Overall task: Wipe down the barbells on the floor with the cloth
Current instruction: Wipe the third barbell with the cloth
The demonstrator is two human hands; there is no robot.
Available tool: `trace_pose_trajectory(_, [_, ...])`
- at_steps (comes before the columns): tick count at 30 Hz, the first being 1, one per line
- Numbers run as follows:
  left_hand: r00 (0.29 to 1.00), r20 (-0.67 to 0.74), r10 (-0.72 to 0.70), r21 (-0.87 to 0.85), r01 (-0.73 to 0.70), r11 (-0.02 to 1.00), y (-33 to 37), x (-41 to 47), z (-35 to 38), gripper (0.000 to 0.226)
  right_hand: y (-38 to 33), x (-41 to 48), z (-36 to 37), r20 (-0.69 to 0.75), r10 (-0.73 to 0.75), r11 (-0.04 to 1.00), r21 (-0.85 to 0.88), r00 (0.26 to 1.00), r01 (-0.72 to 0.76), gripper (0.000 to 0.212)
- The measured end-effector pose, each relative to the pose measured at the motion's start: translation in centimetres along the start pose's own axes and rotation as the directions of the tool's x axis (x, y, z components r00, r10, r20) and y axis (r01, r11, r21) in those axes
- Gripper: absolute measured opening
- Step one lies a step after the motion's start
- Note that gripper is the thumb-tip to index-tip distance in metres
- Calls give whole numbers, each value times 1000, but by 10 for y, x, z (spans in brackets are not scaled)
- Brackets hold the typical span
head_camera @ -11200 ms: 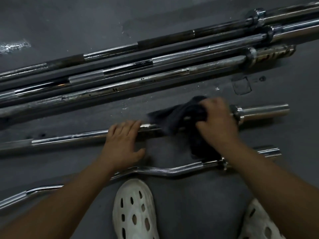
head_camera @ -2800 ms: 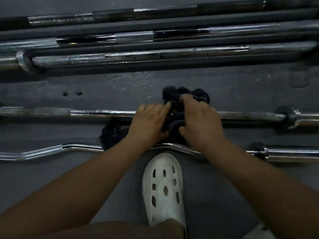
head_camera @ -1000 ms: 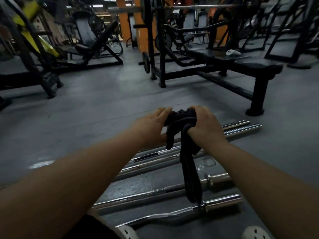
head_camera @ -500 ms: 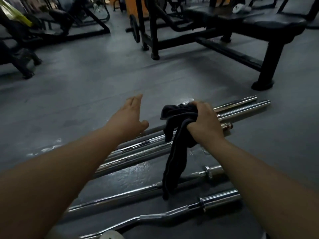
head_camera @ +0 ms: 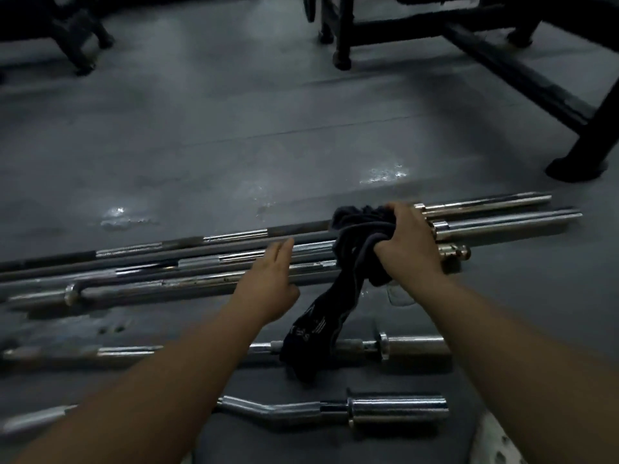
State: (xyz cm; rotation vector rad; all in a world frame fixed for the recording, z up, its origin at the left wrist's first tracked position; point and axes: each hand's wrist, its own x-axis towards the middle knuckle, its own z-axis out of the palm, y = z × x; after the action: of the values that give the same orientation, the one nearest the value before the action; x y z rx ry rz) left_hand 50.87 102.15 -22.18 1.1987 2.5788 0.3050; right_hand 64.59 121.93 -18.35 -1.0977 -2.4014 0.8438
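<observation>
Several chrome barbells lie side by side on the grey floor. Three long bars (head_camera: 234, 259) form the far group, with a short straight bar (head_camera: 412, 346) and a curl bar (head_camera: 395, 410) nearer me. My right hand (head_camera: 407, 244) grips a dark cloth (head_camera: 351, 262) above the right part of the far group; the cloth's long tail hangs down to the short straight bar. My left hand (head_camera: 273, 279) hovers with straight fingers over the far bars, just left of the cloth, holding nothing.
A black bench frame (head_camera: 502, 61) stands at the back right, its foot (head_camera: 576, 169) close to the far bars' ends. More dark equipment legs (head_camera: 77, 45) are at the back left. Wet patches (head_camera: 385, 172) shine on the floor behind the bars. A white shoe (head_camera: 502, 447) shows at bottom right.
The view has tilted back down to the bars. My right hand has carried the cloth out over the far group, and my left hand has lowered toward those bars.
</observation>
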Motion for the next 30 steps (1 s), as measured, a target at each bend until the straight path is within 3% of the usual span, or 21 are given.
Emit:
trace_pose_trajectory(5, [995,-18,-103,-7,103,995,12,-2,15,92,29,-22,9,130,9,1000,12,992,-11,52])
trace_pose_trajectory(11, [987,-17,-161,13,161,987,20,2,35,86,63,-50,11,184,125,992,-10,975,-125,47])
trace_pose_trajectory(15, [966,160,-203,142,181,973,3,6,69,67,83,-61,16,149,220,972,46,964,-229,49])
trace_pose_trajectory(20, [866,365,-342,269,254,929,-51,21,106,39,118,-77,23,170,285,955,34,943,-294,40])
trace_pose_trajectory(24, [775,550,-312,278,183,943,-65,14,128,46,130,-54,31,174,327,940,39,929,-338,50])
trace_pose_trajectory(30, [854,431,-293,330,153,931,-57,-18,140,40,127,-18,50,196,367,907,141,909,-397,50])
